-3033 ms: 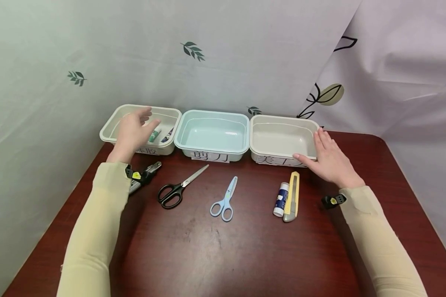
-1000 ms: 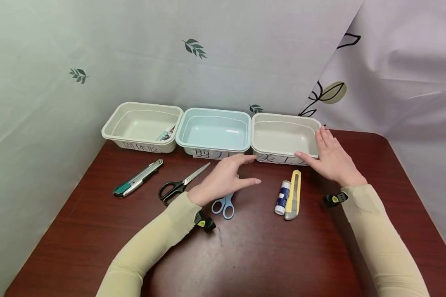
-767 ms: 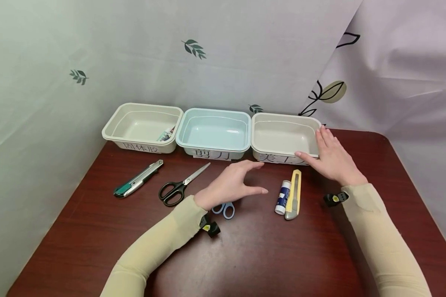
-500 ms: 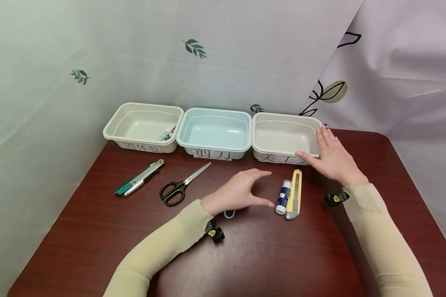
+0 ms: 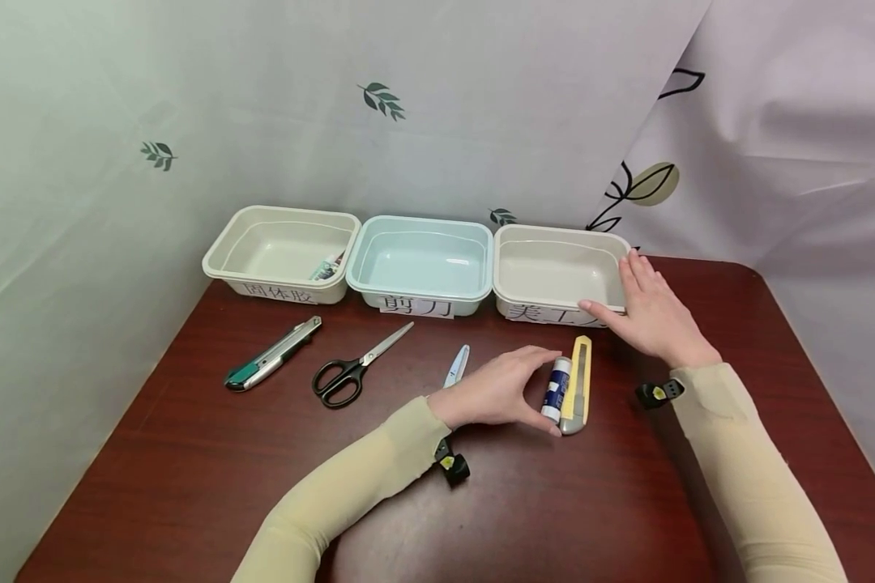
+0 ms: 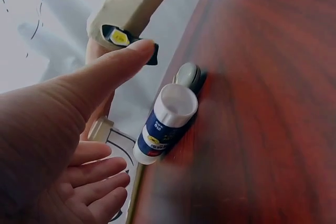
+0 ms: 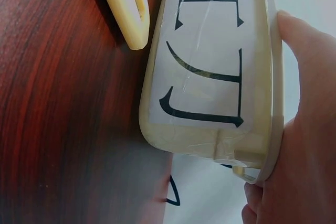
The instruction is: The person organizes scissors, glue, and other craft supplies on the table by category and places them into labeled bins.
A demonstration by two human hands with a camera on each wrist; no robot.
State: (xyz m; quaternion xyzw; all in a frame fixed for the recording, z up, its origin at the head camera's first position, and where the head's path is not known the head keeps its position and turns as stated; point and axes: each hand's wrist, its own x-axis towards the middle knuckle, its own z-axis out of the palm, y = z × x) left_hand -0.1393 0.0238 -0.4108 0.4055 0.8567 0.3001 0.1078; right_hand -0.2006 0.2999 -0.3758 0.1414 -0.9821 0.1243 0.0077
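The left hand (image 5: 492, 393) has moved rightward, past the light-blue scissors (image 5: 457, 366), to the white-and-blue cylindrical glue stick (image 5: 557, 390). Its grip is wide, thumb and fingers apart, so the stick is within reach but not held. The stick lies close beside the yellow plastic utility knife (image 5: 582, 360), short of the dark-red wooden surface's (image 5: 591, 502) far edge. The right hand (image 5: 655, 312) still touches the cream rectangular plastic box (image 5: 561, 232), fingers straight.

Head view downward, wrist close-ups, table (image 5: 583, 510) shared
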